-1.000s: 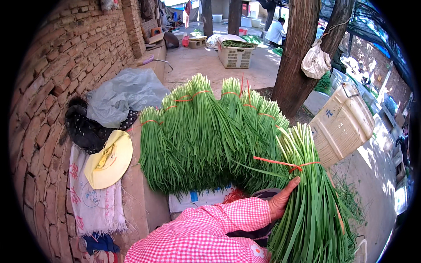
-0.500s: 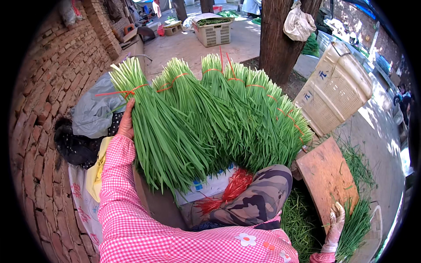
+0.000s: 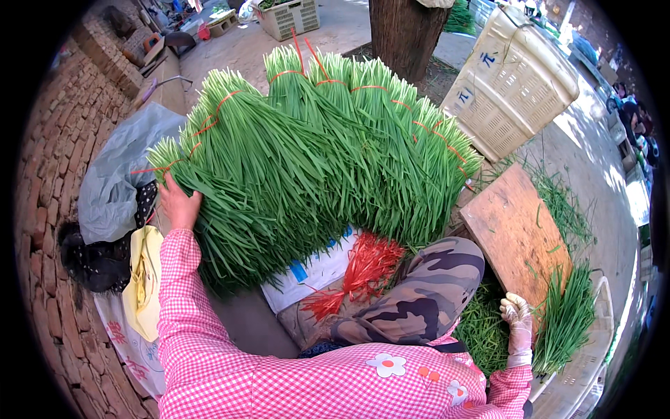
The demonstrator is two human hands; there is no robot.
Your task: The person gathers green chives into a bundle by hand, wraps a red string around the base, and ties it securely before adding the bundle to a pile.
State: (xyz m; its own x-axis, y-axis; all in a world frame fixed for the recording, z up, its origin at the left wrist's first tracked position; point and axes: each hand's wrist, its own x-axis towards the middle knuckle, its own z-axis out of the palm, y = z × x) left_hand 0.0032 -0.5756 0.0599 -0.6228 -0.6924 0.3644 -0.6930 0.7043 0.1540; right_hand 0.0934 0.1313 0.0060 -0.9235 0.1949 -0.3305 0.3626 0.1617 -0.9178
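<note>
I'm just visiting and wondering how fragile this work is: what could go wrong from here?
The leftmost bundle, touched by the left hand, is at the row's end, so it might slump toward the grey plastic sheet. The loose greens beside the wooden board show no tie and could scatter if the gloved right hand knocks them. The red strands lie close to the bent knee; shifting it might tangle them.

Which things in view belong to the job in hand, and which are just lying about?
Apparently part of the job:
Tied green bundles, left hand touching the leftmost
Pile of red strips
Wooden board, gloved right hand at its lower end
Loose green stalks

Apparently just lying about:
Yellow hat
Grey plastic sheet
Black spotted cloth
</note>
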